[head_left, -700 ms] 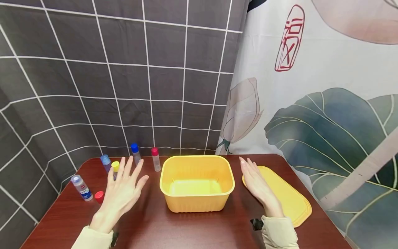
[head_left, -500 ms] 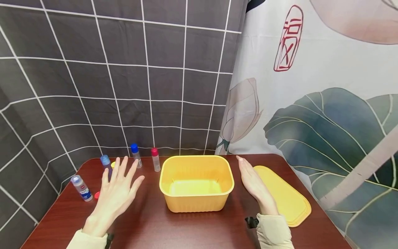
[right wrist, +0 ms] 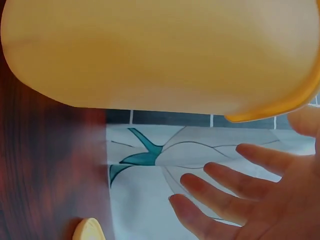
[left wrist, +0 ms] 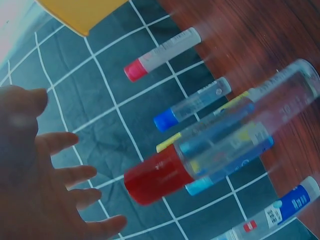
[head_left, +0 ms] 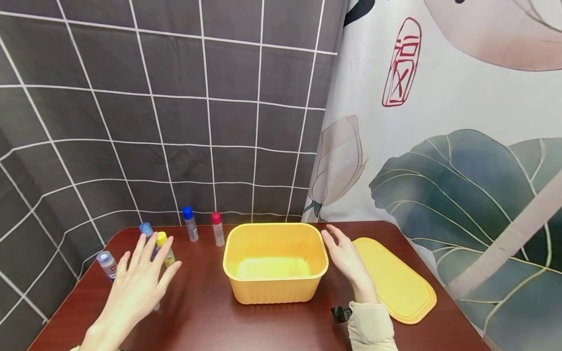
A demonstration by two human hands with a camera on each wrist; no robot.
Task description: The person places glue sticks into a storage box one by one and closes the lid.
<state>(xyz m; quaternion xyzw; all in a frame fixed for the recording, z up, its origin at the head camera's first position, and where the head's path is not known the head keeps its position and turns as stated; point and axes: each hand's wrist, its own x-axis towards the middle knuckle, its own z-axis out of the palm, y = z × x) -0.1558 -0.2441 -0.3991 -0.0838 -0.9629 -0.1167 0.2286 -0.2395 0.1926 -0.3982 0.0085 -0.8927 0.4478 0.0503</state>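
My left hand (head_left: 136, 285) is spread over the small clear bottles at the table's left, fingers apart and holding nothing. Close to it in the left wrist view stands a red-capped bottle (left wrist: 215, 145), mostly hidden by the hand in the head view. Around it are bottles with a yellow cap (head_left: 161, 238), a light blue cap (head_left: 146, 229) and a clear cap (head_left: 105, 258). My right hand (head_left: 349, 258) is beside the right wall of an open yellow plastic box (head_left: 275, 291). Its fingers are loosely bent, fingertips near the rim, and the palm is bare.
A flat yellow lid (head_left: 397, 282) lies right of the box, partly behind my right forearm. A blue-capped bottle (head_left: 190, 224) and a pinkish-red-capped one (head_left: 217, 229) stand near the table's back edge. Behind hangs a dark grid-patterned curtain (head_left: 175, 117).
My left hand has moved left and nearer the front edge, covering the red-capped bottle. The right hand has shifted left toward the box, its fingers bending. The view has tilted slightly up.
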